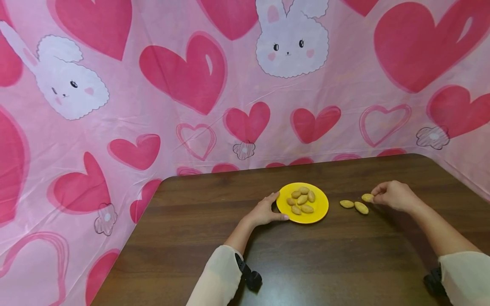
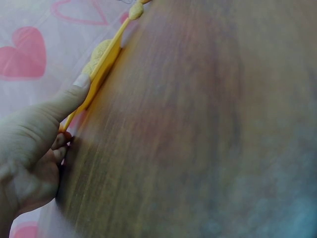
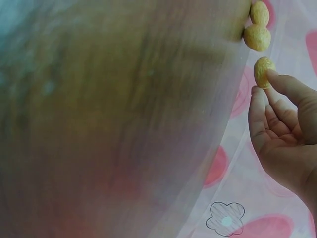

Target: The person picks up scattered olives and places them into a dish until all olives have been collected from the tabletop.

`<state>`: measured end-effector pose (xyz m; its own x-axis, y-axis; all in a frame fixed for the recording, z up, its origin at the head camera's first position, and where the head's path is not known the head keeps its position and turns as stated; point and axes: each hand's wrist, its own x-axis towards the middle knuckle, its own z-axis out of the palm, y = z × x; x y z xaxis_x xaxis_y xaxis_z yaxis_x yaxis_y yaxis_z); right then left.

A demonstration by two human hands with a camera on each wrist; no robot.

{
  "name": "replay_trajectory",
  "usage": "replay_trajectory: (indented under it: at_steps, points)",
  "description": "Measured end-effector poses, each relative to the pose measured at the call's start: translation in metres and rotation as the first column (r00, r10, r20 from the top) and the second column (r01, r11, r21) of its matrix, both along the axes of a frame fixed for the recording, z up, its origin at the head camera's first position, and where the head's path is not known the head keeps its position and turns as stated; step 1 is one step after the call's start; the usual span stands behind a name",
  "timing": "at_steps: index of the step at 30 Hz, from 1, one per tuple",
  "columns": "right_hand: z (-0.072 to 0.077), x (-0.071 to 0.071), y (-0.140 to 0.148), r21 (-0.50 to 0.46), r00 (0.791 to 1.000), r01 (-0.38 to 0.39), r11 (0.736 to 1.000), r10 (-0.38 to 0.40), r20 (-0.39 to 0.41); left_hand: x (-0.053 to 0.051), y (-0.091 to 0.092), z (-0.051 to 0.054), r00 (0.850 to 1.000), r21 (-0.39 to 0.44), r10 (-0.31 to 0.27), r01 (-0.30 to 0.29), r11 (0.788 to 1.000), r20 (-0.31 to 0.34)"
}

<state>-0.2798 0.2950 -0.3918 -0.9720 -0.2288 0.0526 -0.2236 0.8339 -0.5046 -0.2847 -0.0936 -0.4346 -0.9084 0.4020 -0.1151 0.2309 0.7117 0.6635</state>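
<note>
A yellow plate (image 1: 320, 211) stands on the table, bearing several tan-yellow oval, nut-like pieces with a rough surface (image 1: 307, 208). My left hand (image 1: 264, 211) holds the plate's left edge. In the left wrist view the thumb (image 2: 75, 95) lies against the plate's rim, with some fingers partly hidden behind it. Right of the plate, my right hand (image 1: 396, 196) pinches one nut-like piece (image 3: 264, 72) between thumb and fingertips, low over the table. Two more such pieces, one at the left (image 1: 346, 204) and one nearer me (image 1: 361, 208), lie close together between plate and right hand.
The brown wooden table (image 1: 306, 263) has rounded far corners. Behind it and at its sides hangs a pink cloth (image 1: 160, 102) with hearts and rabbits. Dark wrist cameras sit below both sleeves, the left camera (image 1: 252, 280) close above the tabletop.
</note>
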Motion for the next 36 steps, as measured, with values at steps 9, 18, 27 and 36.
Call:
replay_trajectory:
  at_steps: [9,18,27,36]
  points:
    - [0.004,0.0,-0.003,-0.016,0.998,0.022,1.0,-0.023,-0.058,0.0,0.0,-0.001,1.0,-0.006,0.0,0.0,1.0,-0.005]
    - [0.004,0.0,-0.01,-0.037,0.986,0.054,0.998,-0.059,-0.153,0.0,0.001,-0.001,1.0,-0.012,0.002,-0.002,1.0,-0.005]
    - [0.007,0.0,-0.023,-0.067,0.982,0.051,0.996,-0.062,-0.176,0.001,0.001,0.002,1.0,-0.009,0.006,-0.006,1.0,0.002]
    - [0.009,-0.003,-0.039,-0.079,0.992,0.022,0.997,-0.032,-0.124,0.002,0.001,0.002,1.0,-0.003,0.005,-0.005,1.0,0.001]
